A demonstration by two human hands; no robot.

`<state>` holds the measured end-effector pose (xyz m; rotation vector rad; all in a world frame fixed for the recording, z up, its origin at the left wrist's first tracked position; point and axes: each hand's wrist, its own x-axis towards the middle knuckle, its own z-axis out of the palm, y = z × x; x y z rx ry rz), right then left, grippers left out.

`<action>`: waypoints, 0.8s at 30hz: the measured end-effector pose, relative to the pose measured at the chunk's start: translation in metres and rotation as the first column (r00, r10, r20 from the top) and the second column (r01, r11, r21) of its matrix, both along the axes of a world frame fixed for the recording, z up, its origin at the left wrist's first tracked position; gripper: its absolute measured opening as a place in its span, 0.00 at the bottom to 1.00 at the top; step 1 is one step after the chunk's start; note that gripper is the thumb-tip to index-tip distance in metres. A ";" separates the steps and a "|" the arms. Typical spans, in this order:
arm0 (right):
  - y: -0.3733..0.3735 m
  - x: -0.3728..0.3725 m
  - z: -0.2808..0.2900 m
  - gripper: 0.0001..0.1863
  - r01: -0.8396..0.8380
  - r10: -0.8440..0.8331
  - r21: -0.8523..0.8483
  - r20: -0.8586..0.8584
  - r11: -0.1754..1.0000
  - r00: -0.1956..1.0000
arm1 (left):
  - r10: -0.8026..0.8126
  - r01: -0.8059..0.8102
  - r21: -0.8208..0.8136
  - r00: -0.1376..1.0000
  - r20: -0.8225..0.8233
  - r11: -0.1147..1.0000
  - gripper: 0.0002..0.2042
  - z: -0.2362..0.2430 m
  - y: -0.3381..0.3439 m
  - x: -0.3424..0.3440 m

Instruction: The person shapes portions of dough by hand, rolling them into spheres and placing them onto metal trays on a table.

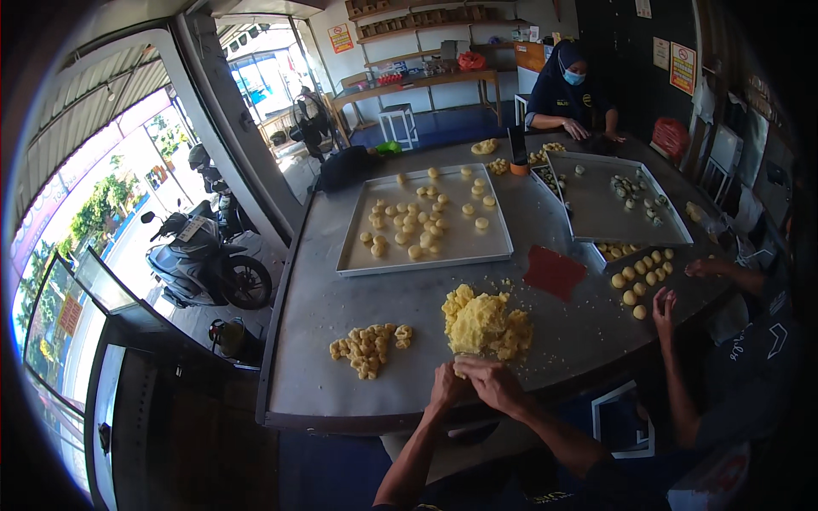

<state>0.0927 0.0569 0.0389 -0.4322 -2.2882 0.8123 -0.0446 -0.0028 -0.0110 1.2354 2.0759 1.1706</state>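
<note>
My left hand (pixel 448 387) and my right hand (pixel 495 383) meet at the near edge of the metal table, with their fingers closed together. Whatever lies between them is mostly hidden by the fingers. Just beyond them rises a crumbly yellow mound (pixel 477 317), loose crumbs scattered around it. To its left is a cluster of small, pale dough pieces (pixel 365 349). Farther back, a shallow metal tray (pixel 358 255) carries many round dough balls (pixel 407 217). A flat red sheet (pixel 552 272) lies to the right of the mound.
On the right, a co-worker's hands (pixel 664 308) are near rows of dough balls (pixel 641 277). A second tray (pixel 601 226) with greenish balls overlaps another. Across the table, a masked person (pixel 569 94) works beside a dark upright device (pixel 517 146). A motorbike (pixel 204 247) stands outside, left.
</note>
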 end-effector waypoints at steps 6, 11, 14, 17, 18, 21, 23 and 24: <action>-0.001 -0.009 0.013 0.11 0.107 -0.100 -0.285 0.038 0.952 0.994 | 0.141 -0.135 0.127 0.989 -0.041 0.983 0.13 -0.011 -0.010 0.010; 0.005 -0.002 0.003 0.11 0.087 -0.068 -0.122 0.150 0.989 0.986 | 0.086 -0.090 -0.040 0.991 -0.106 0.995 0.14 -0.006 -0.005 0.014; 0.004 -0.003 0.005 0.12 0.025 -0.020 -0.052 0.089 0.998 0.996 | 0.091 -0.092 -0.018 0.995 -0.041 0.996 0.13 0.011 -0.008 0.015; -0.002 -0.007 0.006 0.12 0.065 -0.062 -0.239 0.022 0.969 0.998 | 0.058 -0.059 -0.017 0.997 -0.056 0.998 0.12 0.010 -0.013 0.011; -0.005 -0.008 0.006 0.12 0.092 -0.095 -0.329 0.006 0.940 0.995 | 0.039 -0.040 -0.024 0.996 -0.075 0.999 0.12 0.009 -0.014 0.011; -0.011 -0.011 -0.004 0.14 0.127 -0.132 -0.180 -0.014 0.975 0.991 | 0.062 -0.062 -0.112 0.998 0.000 0.992 0.12 0.016 -0.010 0.012; -0.016 -0.008 0.008 0.18 0.147 -0.122 -0.127 0.182 0.981 0.976 | 0.065 -0.063 -0.086 0.998 0.015 0.994 0.12 0.004 -0.008 0.008; -0.018 -0.008 0.014 0.20 0.160 -0.126 -0.101 0.278 0.982 0.952 | 0.058 -0.056 -0.073 0.998 0.023 0.996 0.12 -0.002 -0.008 0.007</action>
